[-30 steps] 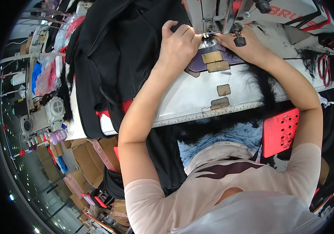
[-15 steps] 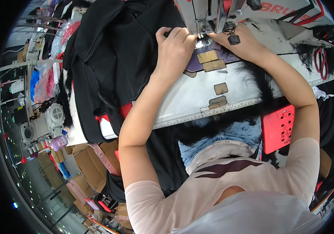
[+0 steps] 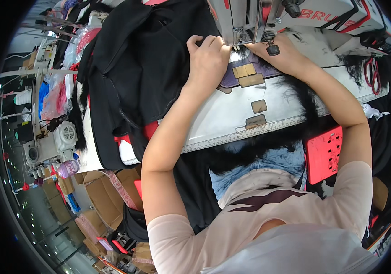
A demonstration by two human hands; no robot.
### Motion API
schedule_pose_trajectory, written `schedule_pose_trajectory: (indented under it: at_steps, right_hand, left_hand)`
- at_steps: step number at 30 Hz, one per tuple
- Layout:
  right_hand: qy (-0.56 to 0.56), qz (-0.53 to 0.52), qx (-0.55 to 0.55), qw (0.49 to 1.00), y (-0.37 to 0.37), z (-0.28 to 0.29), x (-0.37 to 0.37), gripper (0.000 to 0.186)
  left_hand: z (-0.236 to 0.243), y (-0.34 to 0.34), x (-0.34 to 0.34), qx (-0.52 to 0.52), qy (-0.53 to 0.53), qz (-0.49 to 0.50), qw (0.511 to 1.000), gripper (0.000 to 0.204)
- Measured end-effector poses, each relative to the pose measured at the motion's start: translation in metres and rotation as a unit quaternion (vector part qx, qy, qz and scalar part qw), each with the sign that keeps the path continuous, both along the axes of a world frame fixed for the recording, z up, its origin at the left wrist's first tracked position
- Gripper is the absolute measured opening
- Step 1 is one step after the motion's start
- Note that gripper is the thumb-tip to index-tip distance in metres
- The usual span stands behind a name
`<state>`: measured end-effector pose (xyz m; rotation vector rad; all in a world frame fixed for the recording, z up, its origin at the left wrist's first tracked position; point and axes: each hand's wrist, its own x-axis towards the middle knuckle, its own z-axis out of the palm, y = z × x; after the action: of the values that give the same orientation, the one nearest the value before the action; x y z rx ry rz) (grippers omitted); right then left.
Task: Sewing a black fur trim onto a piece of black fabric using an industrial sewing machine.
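At the sewing machine (image 3: pixel 225 18), both my hands work close to the needle and presser foot. My left hand (image 3: pixel 208 63) is closed at the left of the foot, its fingers bent and pinching the edge of a black garment (image 3: pixel 136 68). The garment spreads over the table's left side. To the right of the foot, my right hand (image 3: pixel 281 54) is closed on a strip of black fur trim (image 3: pixel 308 102); its fingertips are partly hidden by the machine's parts. That trim trails down past the table edge and across my lap.
A ruler tape (image 3: pixel 223 139) runs along the near edge of the white table. Red-handled scissors (image 3: pixel 372 75) lie at the right. A red perforated panel (image 3: pixel 324 154) is beside my right forearm. Cardboard boxes (image 3: pixel 106 196) and a grey motor unit (image 3: pixel 65 135) stand at the left.
The view has shifted slightly. Both hands keep their places beside the presser foot, with hardly any visible movement of the garment or the fur trim.
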<state>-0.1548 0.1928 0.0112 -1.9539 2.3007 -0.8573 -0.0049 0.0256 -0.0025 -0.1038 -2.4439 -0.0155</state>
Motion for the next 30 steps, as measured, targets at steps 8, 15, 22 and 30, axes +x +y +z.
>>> schedule_pose_trajectory:
  at_steps: [8, 15, 22, 30]
  right_hand:
    - [-0.047, -0.033, 0.014, 0.998, 0.001, 0.003, 0.004, 0.019]
    - [0.005, -0.038, 0.057, 0.998, 0.000, 0.010, 0.006, 0.018]
    - [0.173, -0.016, -0.021, 0.985, 0.040, 0.007, 0.026, 0.017]
    - [-0.028, 0.112, -0.076, 0.990, 0.028, 0.006, 0.061, 0.016]
  left_hand:
    - [-0.002, 0.005, 0.000, -0.008, 0.023, 0.013, 1.000, 0.006]
    - [-0.002, 0.001, 0.001, -0.029, 0.001, 0.024, 0.999, 0.009]
    - [0.005, 0.010, 0.022, 0.039, -0.032, 0.024, 0.998, 0.006]
    - [0.007, 0.038, 0.020, 0.159, -0.092, 0.125, 0.975, 0.030]
